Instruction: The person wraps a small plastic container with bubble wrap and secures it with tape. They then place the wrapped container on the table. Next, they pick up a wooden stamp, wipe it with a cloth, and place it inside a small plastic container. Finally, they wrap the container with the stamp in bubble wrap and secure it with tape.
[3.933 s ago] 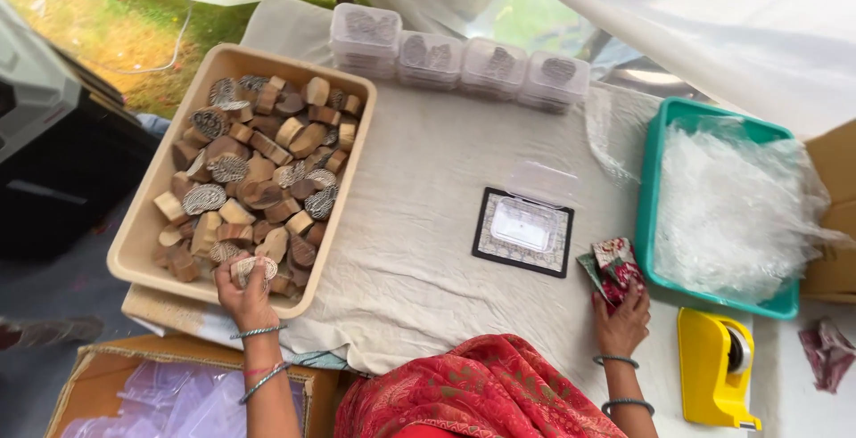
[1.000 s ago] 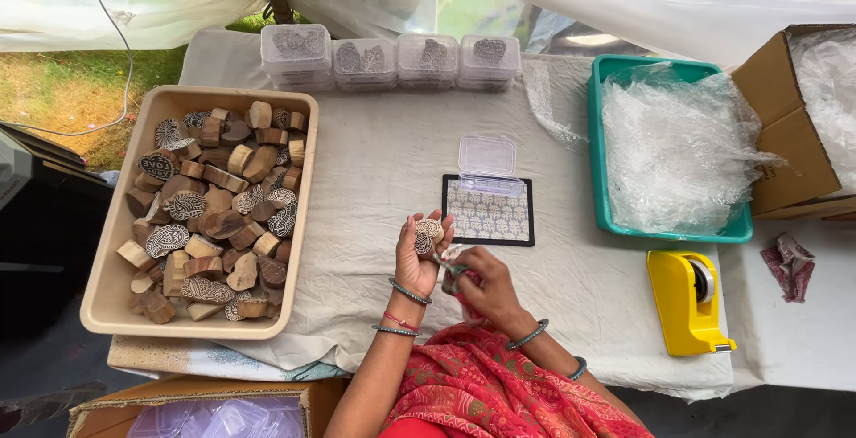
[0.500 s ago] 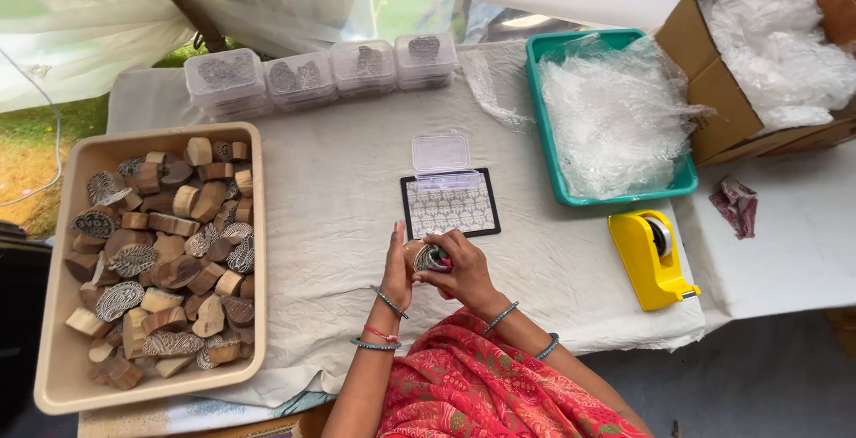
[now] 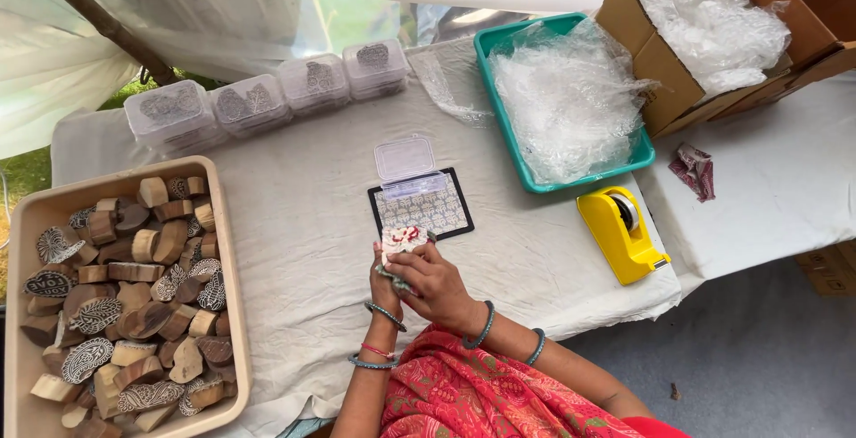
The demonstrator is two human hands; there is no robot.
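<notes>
Both hands, left hand point(image 4: 383, 282) and right hand point(image 4: 434, 282), pinch a cloth point(image 4: 401, 240) at six o'clock of the ink pad point(image 4: 419, 202), where a slip could smudge it.

Left hand point(image 4: 385, 279): bare, with three bangles at the wrist, two teal and one thin red between them. Right hand point(image 4: 439, 288): bare, with two teal bangles, one at the wrist and one further up the forearm. Garment: red-orange patterned fabric, directly below the bangles.
</notes>
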